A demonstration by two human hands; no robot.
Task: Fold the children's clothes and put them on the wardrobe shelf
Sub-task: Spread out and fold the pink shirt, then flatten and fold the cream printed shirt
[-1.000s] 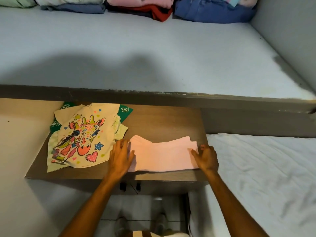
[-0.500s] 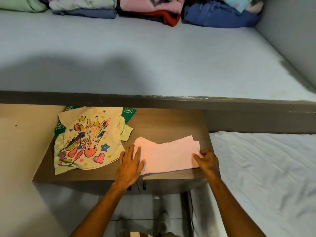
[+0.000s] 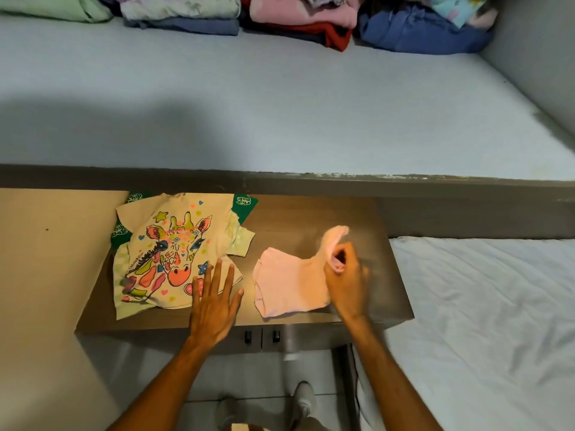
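Note:
A pale pink garment [image 3: 287, 284] lies on the brown wooden top [image 3: 311, 219]. My right hand [image 3: 347, 279] grips its right end, lifted and curled over toward the left. My left hand [image 3: 214, 301] lies flat with fingers spread, on the lower right corner of a cream shirt with a giraffe print [image 3: 168, 253], left of the pink garment. A green garment [image 3: 245, 203] shows from under the giraffe shirt. The grey wardrobe shelf [image 3: 280, 113] stretches behind the wooden top.
Folded clothes line the back of the shelf: green [image 3: 53, 7], blue-grey [image 3: 183, 24], pink over red [image 3: 305, 17], dark blue [image 3: 417, 34]. A bed with a white sheet [image 3: 485, 321] is on the right. A grey wall [image 3: 535, 57] closes the shelf's right side.
My right hand has lifted the pink garment's right end and brought it leftward. My left hand has slid left off the pink garment onto the giraffe shirt.

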